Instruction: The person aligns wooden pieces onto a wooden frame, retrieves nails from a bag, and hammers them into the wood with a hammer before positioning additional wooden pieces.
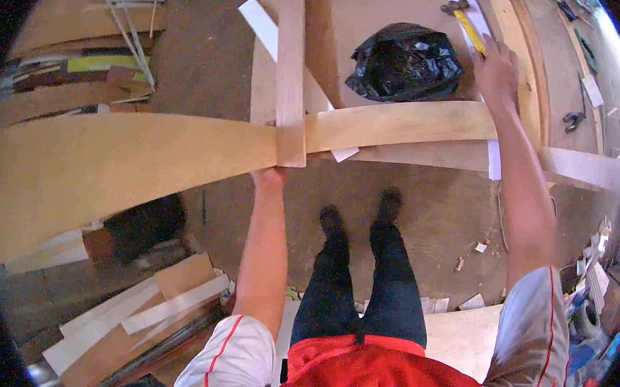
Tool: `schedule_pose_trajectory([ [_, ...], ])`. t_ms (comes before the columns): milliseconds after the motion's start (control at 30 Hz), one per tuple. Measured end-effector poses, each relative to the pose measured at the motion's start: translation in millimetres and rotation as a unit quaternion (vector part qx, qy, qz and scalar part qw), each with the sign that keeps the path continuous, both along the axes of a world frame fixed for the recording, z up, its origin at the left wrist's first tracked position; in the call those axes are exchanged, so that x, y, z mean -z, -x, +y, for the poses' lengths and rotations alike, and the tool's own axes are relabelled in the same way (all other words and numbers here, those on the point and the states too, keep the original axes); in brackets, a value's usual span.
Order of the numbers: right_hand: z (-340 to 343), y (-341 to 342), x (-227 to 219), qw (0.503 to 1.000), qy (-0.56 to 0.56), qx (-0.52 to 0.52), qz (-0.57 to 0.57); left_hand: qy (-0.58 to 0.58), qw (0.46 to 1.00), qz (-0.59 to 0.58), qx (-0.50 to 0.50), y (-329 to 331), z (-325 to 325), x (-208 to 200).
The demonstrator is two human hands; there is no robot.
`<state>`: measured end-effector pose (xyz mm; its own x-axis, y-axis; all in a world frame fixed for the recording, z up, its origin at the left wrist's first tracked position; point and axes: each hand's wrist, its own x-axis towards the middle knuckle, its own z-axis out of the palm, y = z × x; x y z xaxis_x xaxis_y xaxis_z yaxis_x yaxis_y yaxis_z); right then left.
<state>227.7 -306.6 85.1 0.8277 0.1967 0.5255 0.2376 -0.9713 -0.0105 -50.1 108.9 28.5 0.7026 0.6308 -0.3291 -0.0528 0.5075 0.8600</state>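
Observation:
My left hand (271,178) grips the near end of an upright-running wooden board (292,84) where it meets a long curved-looking wooden plank (126,148). Its fingers are mostly hidden behind the wood. At the upper right, my right hand (497,71) is closed around the yellow handle of a hammer (467,25), whose head points away from me. The long plank passes from the far left across in front of me, under my right forearm. A black plastic bag (405,62) lies between the boards, left of my right hand.
White strips (260,28) lie slantwise under the boards. A thicker timber (520,61) runs beyond my right hand. Offcuts (147,311) are piled at the lower left, and stacked boards (84,27) stand at the upper left. Dark pliers-like tools (574,122) lie at the right.

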Motion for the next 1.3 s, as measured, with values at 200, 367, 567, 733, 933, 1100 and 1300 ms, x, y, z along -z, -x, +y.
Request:
schedule_pose_trajectory([
  [200,75,132,-23,0.895,-0.107,-0.375,0.216,0.051,0.999,0.006,0.013,-4,10,8],
  [367,100,148,-20,0.911,-0.02,-0.355,0.209,0.074,0.995,0.057,-0.017,-11,11,9],
  [567,96,156,3,0.907,-0.023,-0.345,0.238,0.149,0.985,0.055,-0.07,-18,-4,-20],
  [733,96,168,4,0.916,-0.008,-0.336,0.217,0.145,0.986,0.043,-0.074,-20,3,-10],
  [933,93,177,7,0.917,-0.013,-0.338,0.21,0.165,0.98,0.063,-0.093,-18,6,2],
  [1100,97,182,6,0.918,-0.019,-0.338,0.208,0.124,0.989,0.029,-0.078,-20,18,20],
  [1300,94,187,6,0.925,0.008,-0.324,0.199,0.139,0.984,0.047,-0.1,-24,8,12],
])
